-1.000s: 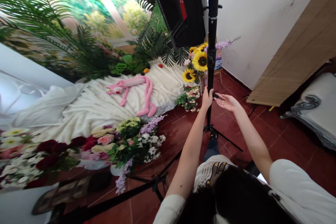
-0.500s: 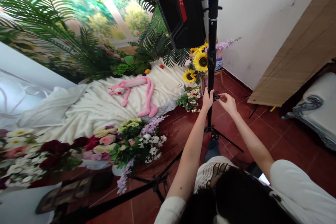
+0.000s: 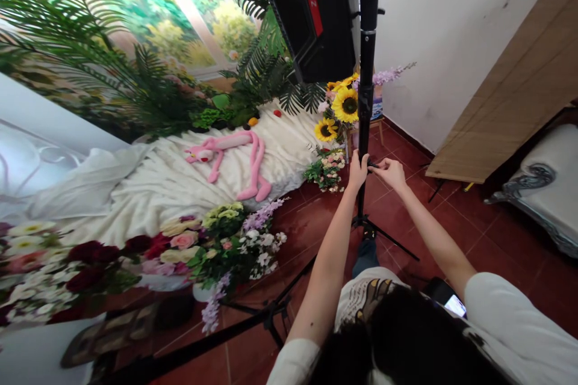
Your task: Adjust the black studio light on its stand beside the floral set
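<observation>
A black light stand [image 3: 366,60] rises upright in front of me, its tripod legs on the floor. At its top is a black studio light [image 3: 311,18] with a red stripe lettered ZHEYU. My left hand [image 3: 358,169] is wrapped round the pole at mid height. On the pole's right side, my right hand [image 3: 391,173] pinches a small black locking knob [image 3: 372,165], which the fingers partly cover.
A pink plush toy [image 3: 235,156] lies on the creased white cloth [image 3: 149,186] to the left. Artificial flowers [image 3: 185,240] line its front, with sunflowers [image 3: 345,105] behind the pole. A second black stand [image 3: 271,308] crosses low left. A wooden board [image 3: 492,96] leans at right.
My right hand's fingers have closed in on the knob and turned slightly. The light and the upper pole appear very slightly shifted to the right. My left hand keeps its place.
</observation>
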### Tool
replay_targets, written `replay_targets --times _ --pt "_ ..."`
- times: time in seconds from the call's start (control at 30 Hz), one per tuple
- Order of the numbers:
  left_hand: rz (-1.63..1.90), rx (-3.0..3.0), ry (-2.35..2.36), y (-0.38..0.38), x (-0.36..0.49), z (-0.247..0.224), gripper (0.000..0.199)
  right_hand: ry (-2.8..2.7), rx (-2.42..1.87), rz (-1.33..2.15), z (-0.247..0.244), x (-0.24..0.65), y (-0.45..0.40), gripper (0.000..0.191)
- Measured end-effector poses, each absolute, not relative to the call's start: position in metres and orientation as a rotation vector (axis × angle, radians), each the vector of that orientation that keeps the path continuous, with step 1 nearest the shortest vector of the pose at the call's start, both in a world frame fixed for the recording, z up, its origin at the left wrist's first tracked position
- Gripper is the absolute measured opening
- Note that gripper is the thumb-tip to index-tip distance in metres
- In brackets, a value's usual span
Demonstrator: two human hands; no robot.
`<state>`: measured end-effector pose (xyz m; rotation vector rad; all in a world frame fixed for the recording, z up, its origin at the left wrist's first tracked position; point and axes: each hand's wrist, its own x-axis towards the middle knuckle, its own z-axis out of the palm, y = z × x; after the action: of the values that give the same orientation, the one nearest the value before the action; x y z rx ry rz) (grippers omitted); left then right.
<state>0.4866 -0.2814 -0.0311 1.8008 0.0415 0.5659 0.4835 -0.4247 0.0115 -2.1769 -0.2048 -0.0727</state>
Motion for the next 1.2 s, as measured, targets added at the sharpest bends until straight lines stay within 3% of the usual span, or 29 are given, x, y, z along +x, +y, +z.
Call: replay_targets --times 0.27,0.57,0.73,1.2 --pt "0.577 1.788 -0.007 -0.280 0.487 -0.030 0.052 -0.119 -1.723 0.465 0.012 0.506 -0.426 0.049" --pt "0.586 1.798 -0.006 -0.281 0.486 -0.030 0.054 -0.167 -1.854 0.007 -0.011 0.476 -0.421 0.068" --pt "0.580 1.785 0.000 -0.281 0.486 -0.032 0.055 -0.289 -1.970 -0.211 -0.020 0.475 -0.414 0.067" --pt "0.548 1.767 0.002 -0.281 0.484 -0.030 0.057 -0.271 -1.813 0.121 -0.017 0.483 -0.412 0.080"
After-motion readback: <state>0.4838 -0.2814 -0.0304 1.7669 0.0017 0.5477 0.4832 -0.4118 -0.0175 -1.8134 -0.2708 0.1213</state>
